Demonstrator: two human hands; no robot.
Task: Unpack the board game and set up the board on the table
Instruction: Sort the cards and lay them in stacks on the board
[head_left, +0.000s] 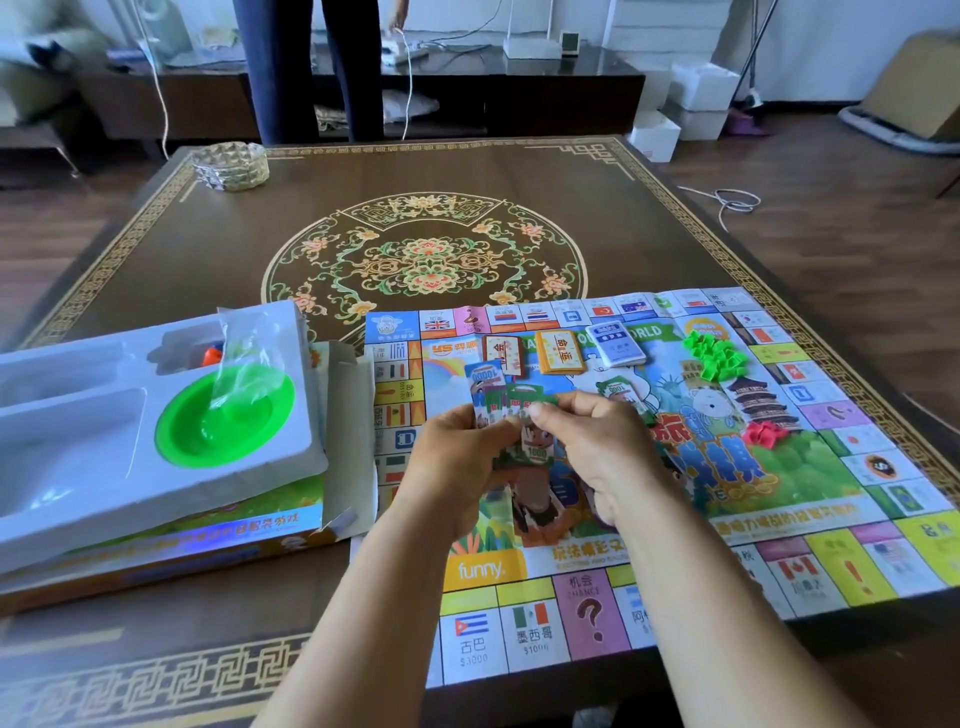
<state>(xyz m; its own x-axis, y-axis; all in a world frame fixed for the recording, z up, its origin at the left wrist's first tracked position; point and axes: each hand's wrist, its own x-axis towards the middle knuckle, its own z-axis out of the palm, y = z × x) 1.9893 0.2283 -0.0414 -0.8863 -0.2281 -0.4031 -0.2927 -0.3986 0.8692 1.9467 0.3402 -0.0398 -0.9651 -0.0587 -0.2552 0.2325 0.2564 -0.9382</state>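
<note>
The paper game board (810, 525) lies unfolded on the right half of the table. Over its middle, my left hand (457, 467) grips a fanned stack of play money notes (491, 397), and my right hand (597, 447) pinches one of those notes from the right. On the board sit three card decks, red (503, 354), orange (560, 352) and blue (615, 343), a heap of green houses (716, 356), a few red pieces (766, 434) and another money stack (621, 391). The open game box (156, 545) lies at the left.
A white plastic tray (78, 457) with a green bowl (228, 415) and a clear bag rests on the box. A glass ashtray (231, 165) stands at the table's far left corner. A person's legs (311, 67) stand beyond the table by a low dark cabinet.
</note>
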